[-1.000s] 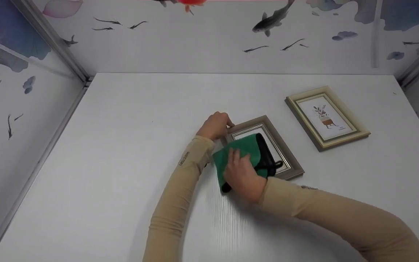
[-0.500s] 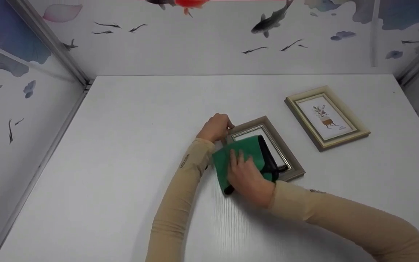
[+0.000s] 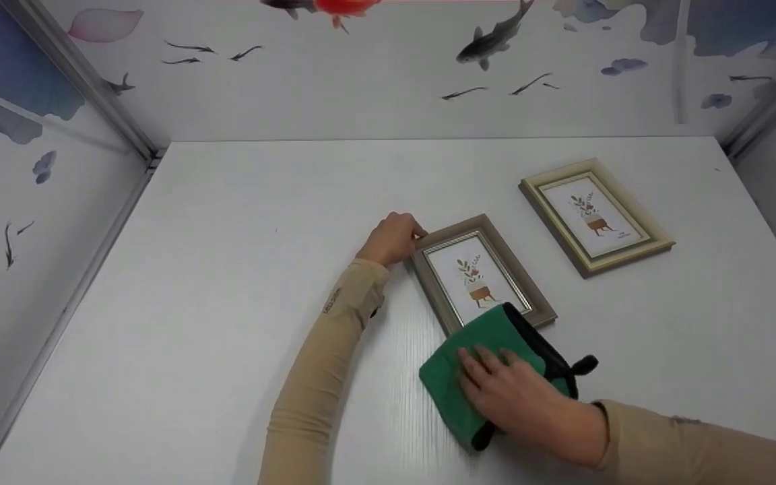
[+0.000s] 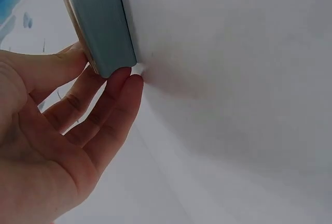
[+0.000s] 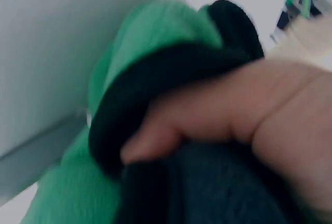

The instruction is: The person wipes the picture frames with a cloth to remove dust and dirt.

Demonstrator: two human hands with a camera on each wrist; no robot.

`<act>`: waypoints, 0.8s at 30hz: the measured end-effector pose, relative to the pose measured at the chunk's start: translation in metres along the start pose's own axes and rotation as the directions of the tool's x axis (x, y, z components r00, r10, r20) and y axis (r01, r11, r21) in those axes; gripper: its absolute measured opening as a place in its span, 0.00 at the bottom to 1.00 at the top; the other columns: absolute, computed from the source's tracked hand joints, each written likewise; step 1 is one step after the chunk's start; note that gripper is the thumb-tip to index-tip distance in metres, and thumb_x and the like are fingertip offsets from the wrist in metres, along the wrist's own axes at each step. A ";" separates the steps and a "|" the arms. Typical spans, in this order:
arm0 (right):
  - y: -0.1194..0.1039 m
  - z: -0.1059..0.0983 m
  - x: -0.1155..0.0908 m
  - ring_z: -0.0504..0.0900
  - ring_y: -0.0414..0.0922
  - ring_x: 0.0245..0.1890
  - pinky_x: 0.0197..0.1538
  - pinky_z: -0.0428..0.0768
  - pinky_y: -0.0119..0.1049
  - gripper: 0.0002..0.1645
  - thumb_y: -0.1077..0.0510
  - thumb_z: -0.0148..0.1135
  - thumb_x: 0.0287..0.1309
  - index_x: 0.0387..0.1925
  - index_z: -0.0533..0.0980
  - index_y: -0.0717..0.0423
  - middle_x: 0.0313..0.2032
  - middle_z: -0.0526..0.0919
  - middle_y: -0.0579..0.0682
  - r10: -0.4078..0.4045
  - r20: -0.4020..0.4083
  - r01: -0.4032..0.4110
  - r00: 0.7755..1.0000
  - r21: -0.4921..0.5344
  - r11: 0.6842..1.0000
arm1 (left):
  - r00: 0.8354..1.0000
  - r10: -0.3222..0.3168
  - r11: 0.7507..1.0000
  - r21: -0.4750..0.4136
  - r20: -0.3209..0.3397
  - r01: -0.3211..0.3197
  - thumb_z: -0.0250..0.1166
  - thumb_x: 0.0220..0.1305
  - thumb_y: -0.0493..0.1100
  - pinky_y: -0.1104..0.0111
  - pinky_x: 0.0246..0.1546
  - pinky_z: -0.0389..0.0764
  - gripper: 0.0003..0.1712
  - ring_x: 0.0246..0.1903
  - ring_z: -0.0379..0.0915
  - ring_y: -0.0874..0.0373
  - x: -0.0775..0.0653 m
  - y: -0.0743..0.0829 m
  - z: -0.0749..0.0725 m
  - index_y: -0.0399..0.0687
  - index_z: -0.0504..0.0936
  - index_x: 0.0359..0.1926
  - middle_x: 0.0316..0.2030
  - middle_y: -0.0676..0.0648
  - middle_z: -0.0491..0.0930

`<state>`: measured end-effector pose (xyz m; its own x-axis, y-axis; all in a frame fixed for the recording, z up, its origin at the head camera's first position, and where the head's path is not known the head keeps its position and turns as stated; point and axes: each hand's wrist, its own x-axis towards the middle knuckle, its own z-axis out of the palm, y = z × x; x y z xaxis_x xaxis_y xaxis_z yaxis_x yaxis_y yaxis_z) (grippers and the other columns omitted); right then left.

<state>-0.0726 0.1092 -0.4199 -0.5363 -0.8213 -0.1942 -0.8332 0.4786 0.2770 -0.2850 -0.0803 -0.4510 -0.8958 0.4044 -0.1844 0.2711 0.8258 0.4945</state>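
A taupe picture frame with a potted-plant print lies slanted on the white table in the head view. My left hand holds its upper left corner; in the left wrist view, the thumb and fingertips pinch the frame's edge. A folded green cloth with black edging and a loop overlaps the frame's near end. On top of this cloth lies my right hand, fingers spread over it. Up close, the right thumb is tucked into the cloth's black-edged fold.
A second frame, gold-coloured with a similar print, lies to the right and farther back. White panels printed with fish and flowers wall in the table at the back and left.
My right hand has drawn the cloth toward me and right, off most of the frame, so its print now shows. My left hand stays at the same corner.
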 end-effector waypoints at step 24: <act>0.135 0.041 -0.095 0.80 0.57 0.44 0.36 0.79 0.49 0.48 0.85 0.66 0.31 0.60 0.72 0.60 0.52 0.78 0.64 0.423 -0.183 -0.241 0.887 0.599 0.764 | 0.828 0.555 0.636 0.683 -0.082 -0.359 0.63 0.64 0.51 0.65 0.36 0.71 0.10 0.33 0.72 0.56 -0.122 0.081 0.084 0.53 0.85 0.39 0.34 0.52 0.79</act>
<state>-0.1399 0.2645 -0.4031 -0.8038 -0.5831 0.1175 -0.5880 0.7491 -0.3051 -0.1244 -0.0299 -0.4596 -0.6197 0.7611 0.1914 0.7348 0.6484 -0.1994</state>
